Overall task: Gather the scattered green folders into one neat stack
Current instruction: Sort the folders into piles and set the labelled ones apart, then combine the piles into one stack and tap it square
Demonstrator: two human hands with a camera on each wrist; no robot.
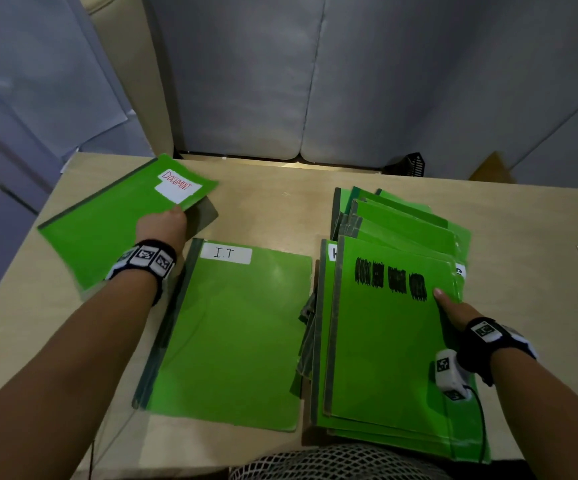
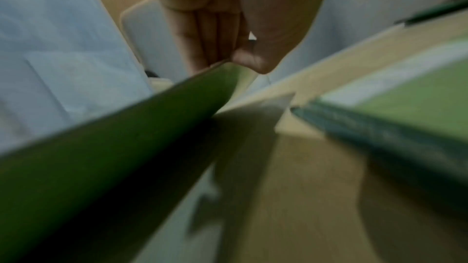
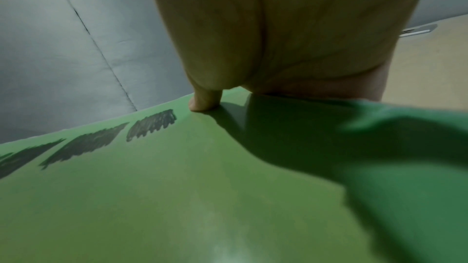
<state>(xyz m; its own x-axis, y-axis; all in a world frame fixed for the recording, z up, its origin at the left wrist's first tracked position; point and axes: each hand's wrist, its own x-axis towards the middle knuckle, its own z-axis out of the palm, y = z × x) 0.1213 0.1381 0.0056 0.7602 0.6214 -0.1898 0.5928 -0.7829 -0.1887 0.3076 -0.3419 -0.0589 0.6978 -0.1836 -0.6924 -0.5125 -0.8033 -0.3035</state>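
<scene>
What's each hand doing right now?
Left hand: pinching the DOCUMENT folder.
Right hand: gripping the scribbled folder by its edge.

left hand [image 1: 161, 226] pinching, right hand [image 1: 455, 311] gripping

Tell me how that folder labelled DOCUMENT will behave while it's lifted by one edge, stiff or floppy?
Probably floppy: the DOCUMENT folder is thin, and its cover curves where the left hand pinches its edge. Likely light, since one hand lifts it off the table. Possibly slippery: the I.T folder beside it shows a glossy sheen.
</scene>
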